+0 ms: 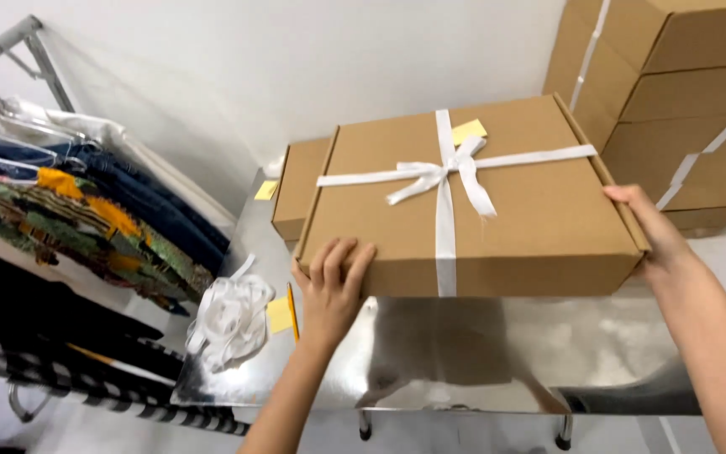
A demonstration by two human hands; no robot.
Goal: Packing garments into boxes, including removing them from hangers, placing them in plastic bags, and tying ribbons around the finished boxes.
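Hands (334, 282) (653, 227) gripping ribbon-tied cardboard box (497, 210), closed.

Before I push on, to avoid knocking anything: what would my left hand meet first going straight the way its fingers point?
The left hand already presses the ribboned box. Beyond it probably lies the smaller box, though depth is unclear.

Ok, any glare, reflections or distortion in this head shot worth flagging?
Head view: the shiny metal table mirrors the ribbon-tied brown cardboard box as a smeared dark reflection with bright glare patches; wide-angle bending curves the clothes rack at the left edge; both hands stay sharp, left, right.
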